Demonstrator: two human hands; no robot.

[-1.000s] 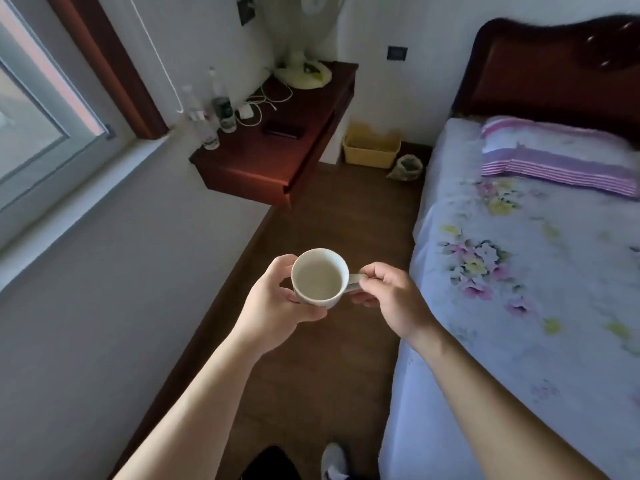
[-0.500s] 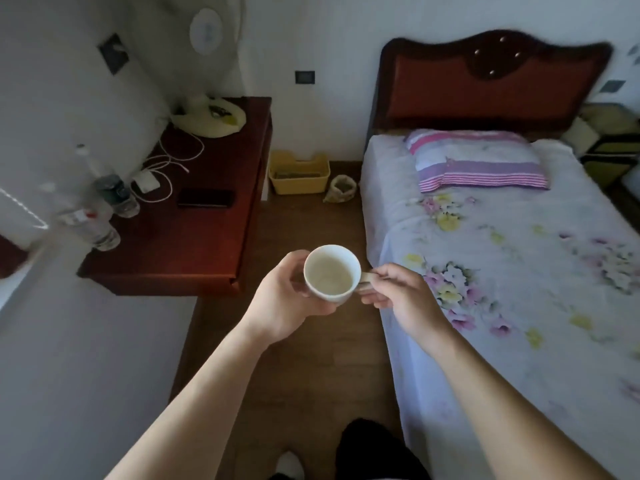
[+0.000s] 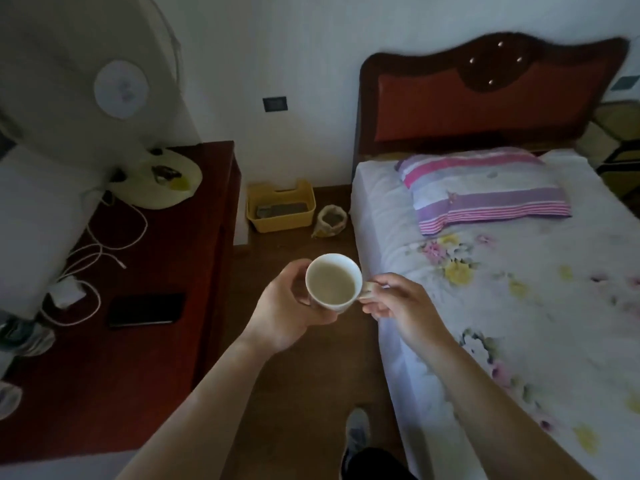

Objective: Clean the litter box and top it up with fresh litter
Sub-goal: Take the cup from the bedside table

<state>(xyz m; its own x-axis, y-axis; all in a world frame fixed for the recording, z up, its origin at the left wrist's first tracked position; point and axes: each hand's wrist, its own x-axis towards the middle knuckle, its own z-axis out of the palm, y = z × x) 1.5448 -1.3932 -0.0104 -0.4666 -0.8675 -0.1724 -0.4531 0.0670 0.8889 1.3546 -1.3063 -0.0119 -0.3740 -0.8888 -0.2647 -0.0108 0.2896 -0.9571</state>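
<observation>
I hold a white cup in front of me with both hands. My left hand cradles its body and my right hand pinches the handle. The cup's inside looks pale; I cannot tell whether anything is in it. The yellow litter box stands on the floor against the far wall, between the desk and the bed, with dark litter covering part of its bottom. Just right of it sits a small open bag with dark grains inside.
A dark red desk on the left carries a fan, white cables, a black phone and bottles. A bed with a striped pillow fills the right. A narrow wooden floor strip runs between them; my shoe shows below.
The view has moved forward and turned right: the window has gone out of view, the desk, litter box and bag are nearer. Both hands keep the same hold on the cup.
</observation>
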